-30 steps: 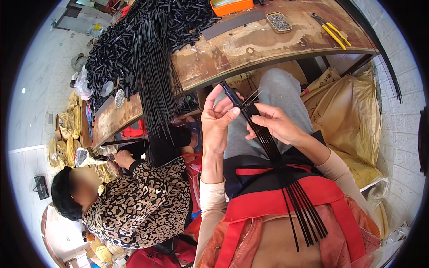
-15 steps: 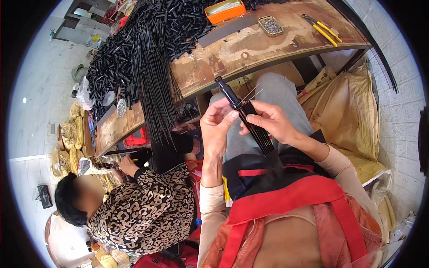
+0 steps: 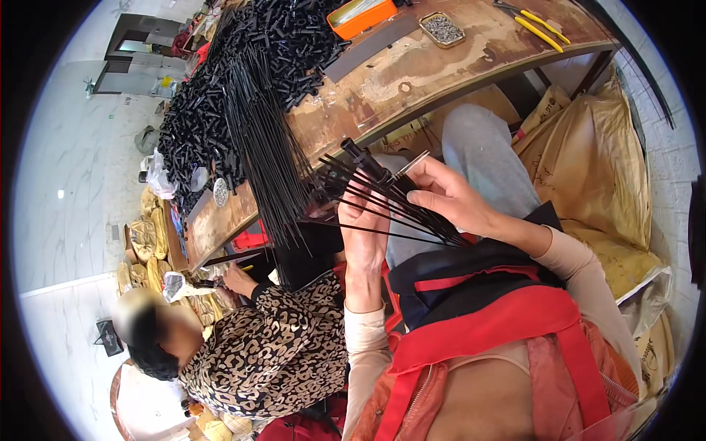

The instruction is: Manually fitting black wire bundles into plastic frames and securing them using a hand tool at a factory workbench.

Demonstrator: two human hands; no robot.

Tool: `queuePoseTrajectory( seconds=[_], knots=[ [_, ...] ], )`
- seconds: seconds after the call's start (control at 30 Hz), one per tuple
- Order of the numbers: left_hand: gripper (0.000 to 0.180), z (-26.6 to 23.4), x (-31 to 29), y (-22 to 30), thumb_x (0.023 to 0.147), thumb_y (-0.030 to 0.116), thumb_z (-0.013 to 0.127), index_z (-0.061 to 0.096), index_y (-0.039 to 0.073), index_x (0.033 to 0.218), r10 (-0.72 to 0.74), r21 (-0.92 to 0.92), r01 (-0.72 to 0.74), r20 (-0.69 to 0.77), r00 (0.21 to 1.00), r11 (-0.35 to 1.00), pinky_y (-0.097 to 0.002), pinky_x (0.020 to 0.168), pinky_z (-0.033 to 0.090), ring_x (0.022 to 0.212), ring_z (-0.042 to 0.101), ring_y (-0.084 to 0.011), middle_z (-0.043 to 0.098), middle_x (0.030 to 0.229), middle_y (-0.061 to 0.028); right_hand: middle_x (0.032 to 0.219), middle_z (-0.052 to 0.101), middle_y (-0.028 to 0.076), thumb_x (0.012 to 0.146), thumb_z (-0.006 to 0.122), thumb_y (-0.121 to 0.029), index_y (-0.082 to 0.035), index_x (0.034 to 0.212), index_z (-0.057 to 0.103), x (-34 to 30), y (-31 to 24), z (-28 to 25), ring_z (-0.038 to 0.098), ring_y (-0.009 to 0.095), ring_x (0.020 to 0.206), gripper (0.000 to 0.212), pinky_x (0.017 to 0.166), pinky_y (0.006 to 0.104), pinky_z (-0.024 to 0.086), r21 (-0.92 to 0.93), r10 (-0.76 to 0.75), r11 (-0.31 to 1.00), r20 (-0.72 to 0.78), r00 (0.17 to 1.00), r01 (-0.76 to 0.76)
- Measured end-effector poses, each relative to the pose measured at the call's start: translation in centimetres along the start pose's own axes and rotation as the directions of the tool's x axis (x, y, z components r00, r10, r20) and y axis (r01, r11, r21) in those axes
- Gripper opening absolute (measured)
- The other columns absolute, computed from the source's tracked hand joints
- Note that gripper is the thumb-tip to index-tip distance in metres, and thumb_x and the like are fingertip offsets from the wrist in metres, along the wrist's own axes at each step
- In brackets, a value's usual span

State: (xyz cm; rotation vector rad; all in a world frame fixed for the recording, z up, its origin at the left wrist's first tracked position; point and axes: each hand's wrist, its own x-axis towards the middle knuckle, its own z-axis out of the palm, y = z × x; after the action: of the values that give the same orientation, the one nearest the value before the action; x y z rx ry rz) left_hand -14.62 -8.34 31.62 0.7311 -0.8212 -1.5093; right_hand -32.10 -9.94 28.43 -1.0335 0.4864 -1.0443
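Observation:
In front of my lap is a black plastic tube [image 3: 362, 159] with a stepped collar, tilted, with many thin black rods that look like umbrella ribs [image 3: 401, 208]. Several of the rods fan out to the left past the tube, across my left hand [image 3: 363, 220]. That hand is closed around the tube's lower part and the rods, its fingers partly hidden behind them. My right hand [image 3: 454, 197] is closed on the rod bundle from the right, thumb lying along it. A thin silvery wire [image 3: 412, 164] sticks up beside its fingers. How the wire joins the tube cannot be made out.
The worn wooden table [image 3: 375, 81] carries a heap of black plastic tubes [image 3: 198, 132], a bundle of long rods [image 3: 268, 140], an orange box [image 3: 360, 16], a tin of small metal parts [image 3: 442, 29] and yellow-handled pliers [image 3: 540, 31]. A co-worker [image 3: 272, 345] sits at left; a tan sack [image 3: 596, 169] stands at right.
Several rods now spread leftward over my left hand, where before they lay together below the tube. The two wire ends have swung to one side by my right hand. The view has shifted slightly.

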Motion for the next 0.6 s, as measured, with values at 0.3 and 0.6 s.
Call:
queuePoseTrajectory(
  seconds=[0.3,0.6],
  knots=[
    [0.029,-1.1,0.2,0.6,0.101,0.022,0.051,0.054,0.004,0.123,-0.025,0.02,0.025,-0.022,0.999,0.999,-0.0311,0.089,0.051,0.103,0.06,-0.017,0.059,0.117,-0.0049,0.096,0.061,0.001,0.096,0.057,-0.006,-0.001,0.106,0.055,2.0,0.7,-0.3,0.056,0.006,0.089,0.012,0.08,0.0233,0.046,0.111,0.077,0.99,0.115,0.99,-0.09],
    [0.038,-0.8,0.7,1.2,0.095,0.015,0.061,0.049,0.003,0.129,-0.058,0.085,0.053,0.051,0.997,0.995,-0.0294,0.074,0.052,0.097,0.06,-0.0162,0.059,0.117,-0.0045,0.096,0.064,0.003,0.096,0.056,-0.005,0.0,0.106,0.057,2.8,1.1,-1.1,0.06,0.007,0.088,0.011,0.08,0.0225,0.049,0.273,0.145,0.943,0.176,0.974,-0.19]
  ],
)
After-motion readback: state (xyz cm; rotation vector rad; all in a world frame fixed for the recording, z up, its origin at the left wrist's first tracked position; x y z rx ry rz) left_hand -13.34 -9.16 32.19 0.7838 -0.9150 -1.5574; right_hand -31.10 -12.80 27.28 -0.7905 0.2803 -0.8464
